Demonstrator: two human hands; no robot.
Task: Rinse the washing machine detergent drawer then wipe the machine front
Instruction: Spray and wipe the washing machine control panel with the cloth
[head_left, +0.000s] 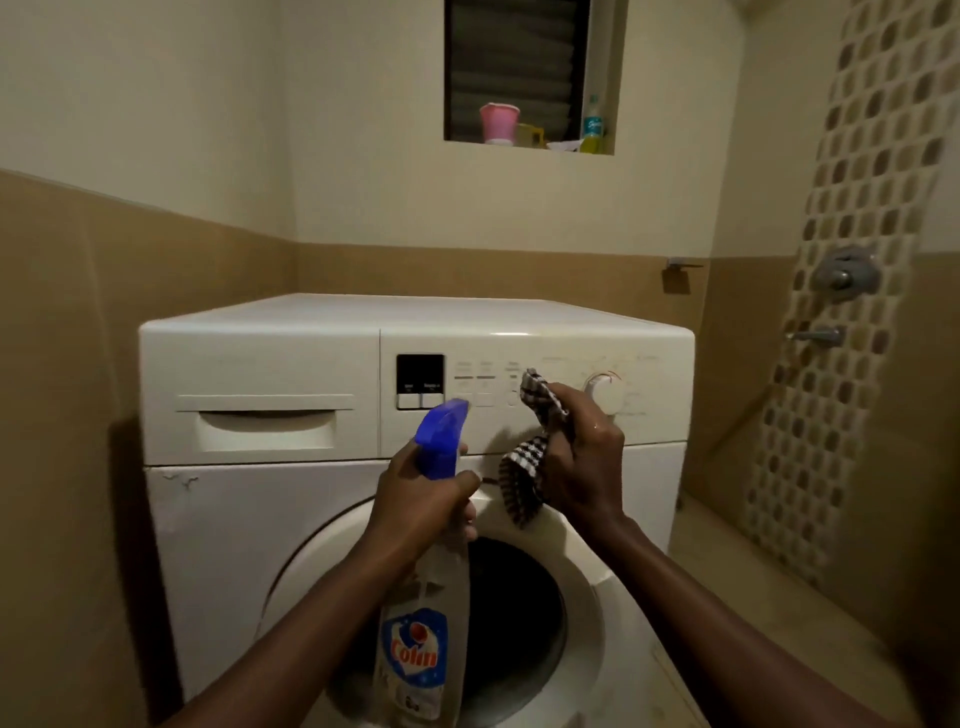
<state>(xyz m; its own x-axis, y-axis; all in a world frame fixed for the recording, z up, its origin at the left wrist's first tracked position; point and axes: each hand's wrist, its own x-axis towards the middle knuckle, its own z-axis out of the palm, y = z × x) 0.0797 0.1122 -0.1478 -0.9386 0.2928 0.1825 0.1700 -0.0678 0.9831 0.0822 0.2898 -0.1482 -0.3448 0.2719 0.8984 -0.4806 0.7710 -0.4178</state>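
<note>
A white front-loading washing machine (249, 519) fills the middle of the head view. Its detergent drawer (265, 428) sits shut at the upper left of the front panel. My left hand (415, 499) grips a clear spray bottle (421, 644) with a blue trigger head, its nozzle aimed at the control panel (488, 387). My right hand (582, 462) holds a bunched black-and-white checked cloth (524, 467) just in front of the panel, left of the round program dial (605, 395). The round door (498, 618) is below my hands, partly hidden by my arms.
Tan and cream tiled walls close in on the left and behind. A shower valve (844, 273) and spout (818, 336) are on the mosaic wall to the right. A window niche (530, 78) above holds a pink cup (498, 122) and bottles.
</note>
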